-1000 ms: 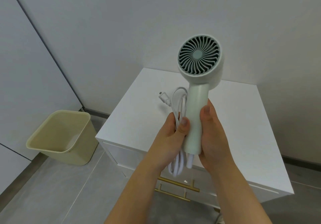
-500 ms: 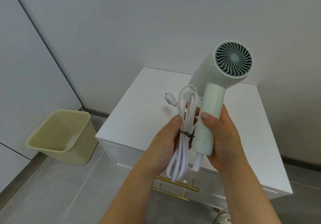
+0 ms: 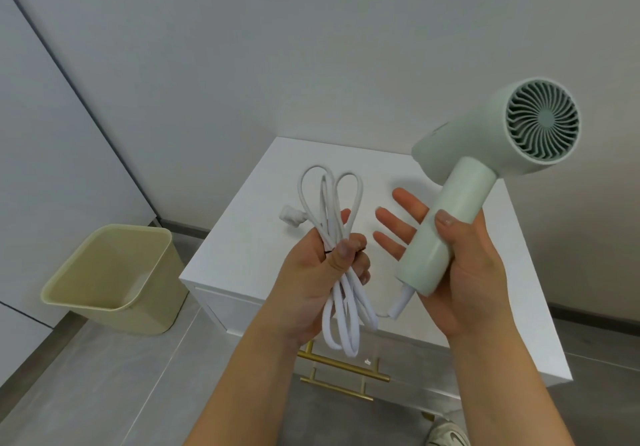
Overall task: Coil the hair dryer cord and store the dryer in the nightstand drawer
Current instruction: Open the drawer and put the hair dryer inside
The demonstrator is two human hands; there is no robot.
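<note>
Two hands are up over the white nightstand (image 3: 221,303), each with its own piece. The left hand (image 3: 322,272) is clamped around the middle of the cord (image 3: 332,203), which is folded into a long white bundle of loops. A thin dark tie (image 3: 329,251) rings the bundle right by the thumb. Loops stand up toward twelve o'clock above the fist and hang toward six o'clock below it. The plug (image 3: 292,218) pokes out at ten o'clock.

From the low end of the bundle a short run of cord goes toward three o'clock into the butt of the hair dryer (image 3: 485,175). The right hand (image 3: 464,272) holds this pale green dryer by its handle. The thumb presses across the front, the handle lies in the palm, and the fingers stretch straight out behind it toward ten o'clock. The dryer leans with its head toward one o'clock, slatted grille facing the person. Dryer and cord are both in the air above the tabletop (image 3: 249,237).

At six o'clock, between the forearms, two gold bar handles (image 3: 346,369) cross the drawer (image 3: 408,352) fronts, which look closed, though the arms hide much of them. A beige waste bin (image 3: 114,279) stands on the grey floor at eight o'clock from the nightstand.
</note>
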